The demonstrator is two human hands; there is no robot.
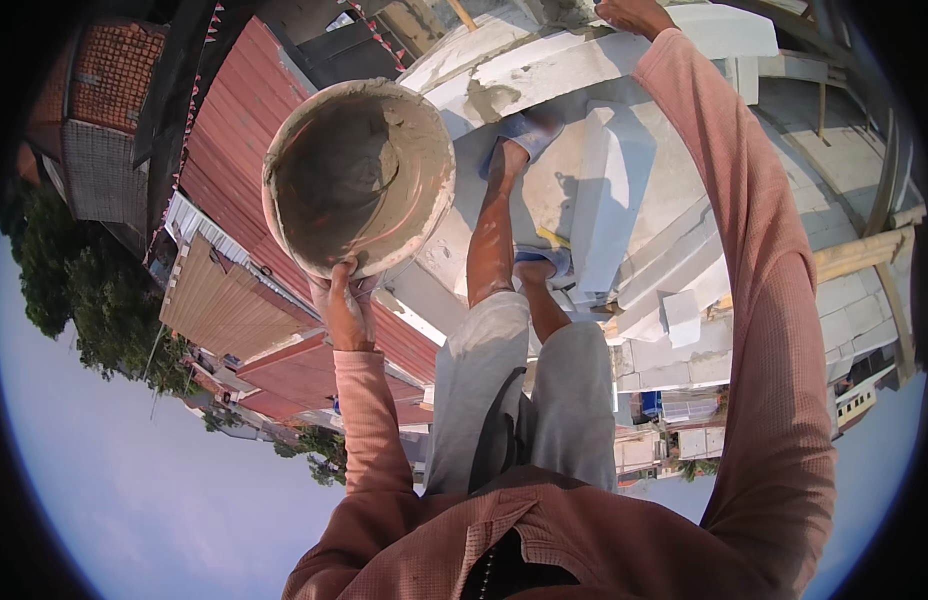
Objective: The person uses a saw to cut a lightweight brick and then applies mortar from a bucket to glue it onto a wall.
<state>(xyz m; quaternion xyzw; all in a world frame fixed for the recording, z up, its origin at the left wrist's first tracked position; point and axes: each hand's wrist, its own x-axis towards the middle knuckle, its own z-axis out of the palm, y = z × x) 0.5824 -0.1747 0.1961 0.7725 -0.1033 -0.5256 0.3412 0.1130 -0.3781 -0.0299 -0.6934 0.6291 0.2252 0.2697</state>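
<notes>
My left hand (349, 312) grips the near rim of a round bucket (429, 160), thumb over the edge and fingers beneath. Grey wet mortar (344, 165) coats the inside of the bucket, which is tilted so its mouth faces me. My right arm reaches far forward to the top of the view. There my right hand (634, 15) is closed beside a low wall of pale blocks (554, 70). The upper edge of the picture cuts that hand off, and what it grips cannot be made out. A patch of mortar (489, 98) sticks to the wall's face.
My feet in blue sandals (534, 135) stand on a pale ledge behind the wall. Close to them lie a long white block (612, 190) and a small yellow object (554, 237). Red metal roofs (239, 150) drop away at left. Timber poles (864, 255) stand at right.
</notes>
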